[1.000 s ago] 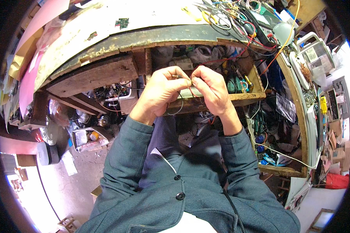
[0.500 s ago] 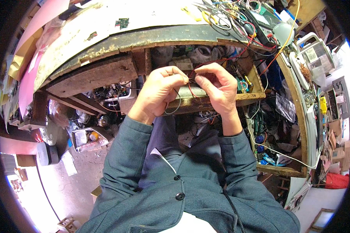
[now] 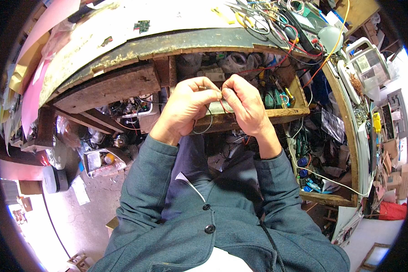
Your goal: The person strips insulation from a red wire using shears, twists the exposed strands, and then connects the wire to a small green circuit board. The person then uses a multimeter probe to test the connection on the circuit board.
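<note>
Over the open wooden drawer [image 3: 258, 115], my two hands meet fingertip to fingertip. My left hand [image 3: 186, 105] pinches a thin grey cable [image 3: 210, 121], which loops down below its fingers. A small metallic end pokes out near that hand's curled index finger. Pressed against the left fingertips, my right hand [image 3: 245, 104] is closed in a pinch on a thin red wire [image 3: 224, 107]. A short piece of this wire hangs between the hands. Where the wire ends meet, the fingertips cover them.
A pale-topped workbench [image 3: 177, 16] with a chipped front edge lies beyond my hands, bearing a small circuit board [image 3: 142, 26] and tangled leads [image 3: 263, 20]. A multimeter [image 3: 303, 25] sits at its right. Tools and parts fill the drawer; a cluttered wooden-edged shelf [image 3: 356, 158] stands right.
My right hand has moved left and its fingers have closed together, now touching the left fingertips. The left hand has stayed nearly still.
</note>
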Motion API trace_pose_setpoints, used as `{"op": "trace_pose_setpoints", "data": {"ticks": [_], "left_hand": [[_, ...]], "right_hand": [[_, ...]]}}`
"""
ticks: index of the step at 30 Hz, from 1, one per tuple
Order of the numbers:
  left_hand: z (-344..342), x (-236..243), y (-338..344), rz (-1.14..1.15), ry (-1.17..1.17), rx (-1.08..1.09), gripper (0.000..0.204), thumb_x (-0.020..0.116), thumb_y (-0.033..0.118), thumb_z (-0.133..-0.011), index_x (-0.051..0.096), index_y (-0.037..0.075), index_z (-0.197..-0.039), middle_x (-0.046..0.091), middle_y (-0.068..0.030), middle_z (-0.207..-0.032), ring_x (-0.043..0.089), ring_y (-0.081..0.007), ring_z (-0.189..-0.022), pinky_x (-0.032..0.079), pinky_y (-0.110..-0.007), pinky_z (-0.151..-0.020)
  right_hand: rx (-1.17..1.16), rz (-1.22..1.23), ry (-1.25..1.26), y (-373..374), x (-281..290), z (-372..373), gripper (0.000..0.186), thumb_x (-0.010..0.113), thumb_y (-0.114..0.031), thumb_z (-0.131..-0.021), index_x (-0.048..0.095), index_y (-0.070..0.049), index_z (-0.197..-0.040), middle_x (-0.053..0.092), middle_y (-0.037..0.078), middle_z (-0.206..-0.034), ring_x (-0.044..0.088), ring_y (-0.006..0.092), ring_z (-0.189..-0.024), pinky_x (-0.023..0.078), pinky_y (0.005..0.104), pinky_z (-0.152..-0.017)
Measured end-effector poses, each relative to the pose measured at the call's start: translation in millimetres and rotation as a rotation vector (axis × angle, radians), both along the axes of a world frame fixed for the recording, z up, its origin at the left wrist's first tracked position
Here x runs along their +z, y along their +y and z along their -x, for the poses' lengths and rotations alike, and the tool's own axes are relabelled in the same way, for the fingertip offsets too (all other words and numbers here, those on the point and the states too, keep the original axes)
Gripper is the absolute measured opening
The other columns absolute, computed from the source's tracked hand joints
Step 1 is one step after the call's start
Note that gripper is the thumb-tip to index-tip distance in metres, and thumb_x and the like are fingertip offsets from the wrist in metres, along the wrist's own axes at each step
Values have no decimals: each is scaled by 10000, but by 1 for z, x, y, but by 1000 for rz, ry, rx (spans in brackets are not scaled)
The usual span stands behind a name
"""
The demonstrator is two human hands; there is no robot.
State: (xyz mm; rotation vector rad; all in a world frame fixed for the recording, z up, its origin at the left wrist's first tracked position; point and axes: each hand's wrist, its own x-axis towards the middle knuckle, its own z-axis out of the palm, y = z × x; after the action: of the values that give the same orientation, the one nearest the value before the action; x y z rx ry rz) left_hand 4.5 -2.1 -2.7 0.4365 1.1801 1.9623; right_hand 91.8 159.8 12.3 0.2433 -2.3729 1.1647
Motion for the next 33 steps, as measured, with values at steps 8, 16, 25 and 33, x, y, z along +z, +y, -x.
{"op": "trace_pose_setpoints", "data": {"ticks": [8,16,25,33], "left_hand": [[-1,6,-2,12,-13,12,56,713,84,-858,660,71,-849,607,39,-699,392,8,-445,240,-177,-384],[1,2,-2,0,-11,-5,57,710,83,-863,653,77,-860,611,41,-695,433,2,-457,272,-173,-390],[-2,6,1,9,-31,91,48,712,82,-868,665,75,-874,593,49,-679,434,2,-457,270,-167,-387],[-1,3,0,-30,-33,113,51,717,72,-864,671,65,-885,608,27,-699,457,-15,-483,300,-181,-410]], "right_hand": [[-70,247,-46,8,-6,-2,251,591,-128,-984,553,3,-774,497,48,-633,488,129,-573,394,304,-534],[10,256,53,2,-9,3,77,624,-61,-937,617,4,-895,578,17,-688,518,75,-624,428,240,-564],[-78,332,38,8,-7,-2,123,612,-83,-951,633,2,-864,602,1,-700,543,58,-634,438,231,-565],[-114,144,17,2,-6,-2,82,753,-64,-815,699,-23,-861,622,-2,-725,534,26,-608,405,211,-516]]}}
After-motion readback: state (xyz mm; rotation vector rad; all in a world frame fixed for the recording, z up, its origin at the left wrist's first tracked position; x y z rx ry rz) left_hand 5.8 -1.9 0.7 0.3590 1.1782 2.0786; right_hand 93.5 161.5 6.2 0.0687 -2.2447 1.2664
